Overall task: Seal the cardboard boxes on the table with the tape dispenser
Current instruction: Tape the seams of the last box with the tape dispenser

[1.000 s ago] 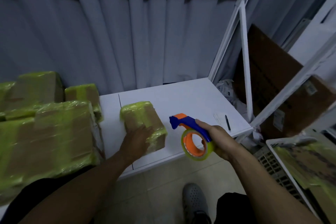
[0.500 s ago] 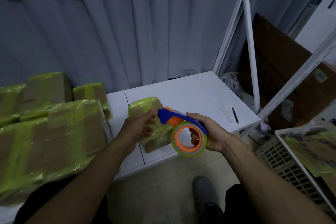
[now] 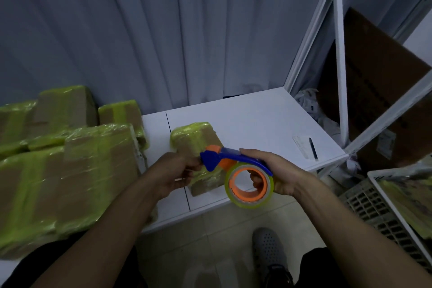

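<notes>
Here, centre frame: my right hand (image 3: pixel 279 170) grips the tape dispenser (image 3: pixel 228 163), fingers hooked through its roll; my left hand (image 3: pixel 174 170) curls at its nose, hold unclear, above a cardboard box (image 3: pixel 198 138).

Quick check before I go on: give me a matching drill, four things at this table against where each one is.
Things:
1 tape dispenser
2 small box
3 pen
4 large box

Places:
A near the right edge of the table
B at the left end of the table
C held in the right hand
D mid-table, behind the dispenser

Pairs: 1-C, 2-D, 3-A, 4-B
</notes>
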A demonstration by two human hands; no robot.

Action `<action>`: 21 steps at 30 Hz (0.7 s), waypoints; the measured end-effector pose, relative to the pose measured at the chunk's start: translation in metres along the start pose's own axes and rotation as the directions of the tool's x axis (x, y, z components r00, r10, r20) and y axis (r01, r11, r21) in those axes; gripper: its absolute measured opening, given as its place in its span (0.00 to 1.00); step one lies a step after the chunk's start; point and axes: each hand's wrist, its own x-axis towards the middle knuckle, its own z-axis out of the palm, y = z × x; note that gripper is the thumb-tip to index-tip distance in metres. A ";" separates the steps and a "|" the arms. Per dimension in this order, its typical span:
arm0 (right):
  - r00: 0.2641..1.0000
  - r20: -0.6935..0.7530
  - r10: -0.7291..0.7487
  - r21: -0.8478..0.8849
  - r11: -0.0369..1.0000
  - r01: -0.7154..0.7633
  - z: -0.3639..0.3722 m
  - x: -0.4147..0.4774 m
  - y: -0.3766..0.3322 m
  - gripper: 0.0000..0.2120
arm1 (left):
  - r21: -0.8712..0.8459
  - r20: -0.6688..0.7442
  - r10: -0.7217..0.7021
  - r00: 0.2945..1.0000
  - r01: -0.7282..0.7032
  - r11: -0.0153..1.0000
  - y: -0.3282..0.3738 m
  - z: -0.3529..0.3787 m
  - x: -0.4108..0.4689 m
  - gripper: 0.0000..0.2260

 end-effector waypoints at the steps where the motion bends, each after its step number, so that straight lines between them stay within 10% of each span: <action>1: 1.000 0.002 -0.003 0.002 1.000 0.003 -0.001 -0.001 0.000 0.14 | 0.004 -0.007 -0.002 1.000 0.002 1.000 0.000 0.001 0.000 0.04; 21: 0.957 -0.178 -0.228 -0.602 0.795 0.078 -0.042 0.020 0.010 0.15 | 0.237 -0.297 0.256 0.920 -0.189 0.953 -0.062 0.023 0.061 0.08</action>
